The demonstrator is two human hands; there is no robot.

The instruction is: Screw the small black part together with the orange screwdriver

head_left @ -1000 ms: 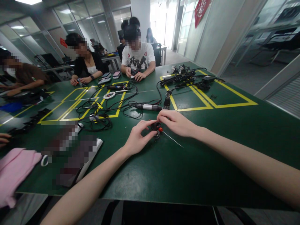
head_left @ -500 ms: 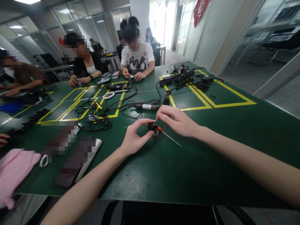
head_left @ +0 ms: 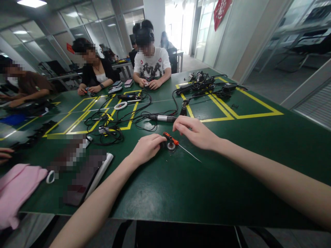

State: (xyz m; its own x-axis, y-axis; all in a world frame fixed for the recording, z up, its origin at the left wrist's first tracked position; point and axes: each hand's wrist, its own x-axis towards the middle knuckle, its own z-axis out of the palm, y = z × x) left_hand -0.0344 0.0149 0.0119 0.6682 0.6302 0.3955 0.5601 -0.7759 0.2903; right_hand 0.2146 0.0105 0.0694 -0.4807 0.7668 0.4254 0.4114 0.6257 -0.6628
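Note:
My left hand (head_left: 147, 148) is low over the table, its fingers closed on a small black cylindrical part (head_left: 162, 145) that they mostly cover. Right beside it stands a round metal-and-black piece (head_left: 171, 148) with a short stem. Behind that stem lies a screwdriver (head_left: 176, 141) with an orange and black handle, its thin shaft pointing toward the front right. My right hand (head_left: 193, 132) hovers just right of the handle, thumb and forefinger pinched together. Whatever sits between those fingertips is too small or hidden to make out.
A black and silver tool (head_left: 162, 118) with cables lies behind my hands, near a black cone-shaped part (head_left: 183, 109). Tangled cables (head_left: 111, 132) and a white ring (head_left: 120, 105) are farther left. Two phone-like devices (head_left: 85, 179) and a pink cloth (head_left: 22, 193) lie left. Several people sit across the table.
My left hand has turned over and lowered the black part left of the metal piece, uncovering the screwdriver handle. My right hand has barely moved.

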